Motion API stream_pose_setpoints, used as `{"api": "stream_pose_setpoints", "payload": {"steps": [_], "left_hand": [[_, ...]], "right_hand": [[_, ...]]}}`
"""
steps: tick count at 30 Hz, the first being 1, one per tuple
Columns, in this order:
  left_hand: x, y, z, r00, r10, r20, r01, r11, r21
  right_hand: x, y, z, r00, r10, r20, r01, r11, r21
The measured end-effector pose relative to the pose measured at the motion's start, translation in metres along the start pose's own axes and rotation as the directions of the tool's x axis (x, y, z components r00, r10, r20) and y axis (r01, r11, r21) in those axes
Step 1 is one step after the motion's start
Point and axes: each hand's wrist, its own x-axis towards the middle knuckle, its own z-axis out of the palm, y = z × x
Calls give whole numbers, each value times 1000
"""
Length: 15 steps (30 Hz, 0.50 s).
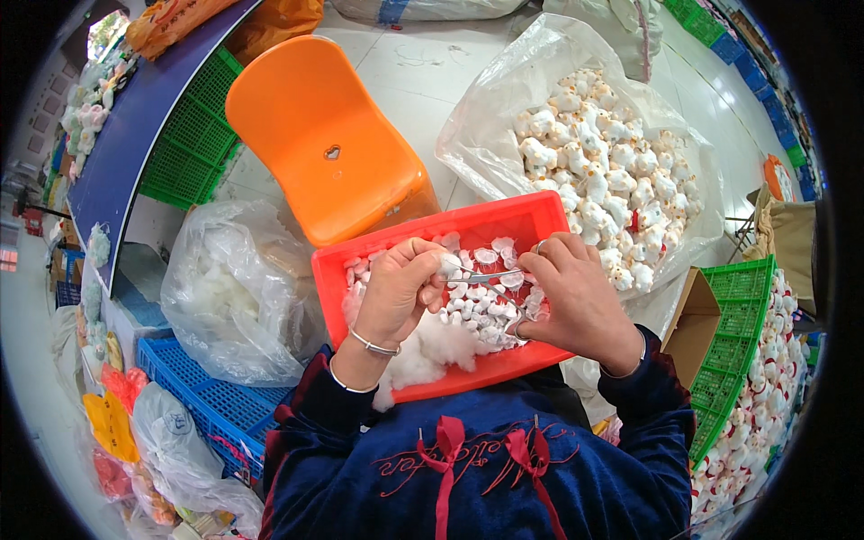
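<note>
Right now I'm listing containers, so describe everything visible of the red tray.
The red tray is an open, rectangular container, apparently plastic, with raised walls. It sits slightly slanted, its far right corner farther off than its far left. Small white pieces cover much of its floor, and white fluff spills over its near left rim. The left hand and right hand are above it; what supports it is hidden.

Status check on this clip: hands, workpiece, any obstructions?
Left hand pinching small white piece; right hand holding scissor-handled metal tool, tips at the piece. White fluff over near edge of red tray; hands look unobstructed.
</note>
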Motion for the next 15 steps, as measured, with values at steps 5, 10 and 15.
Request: {"api": "stream_pose_setpoints", "payload": {"steps": [5, 10, 15], "left_hand": [[-3, 1, 4, 999, 37, -23, -36, 998, 52], [-3, -2, -1, 992, 126, 6, -125, 979, 162], [-1, -17, -2, 951, 283, 124, -308, 853, 422]], "right_hand": [[-1, 6, 1, 1000, -3, 26, 3, 1000, -18], [-5, 9, -1, 995, 22, 95, -17, 998, -55], [-5, 6, -6, 986, -7, 168, 21, 997, -80]]}}
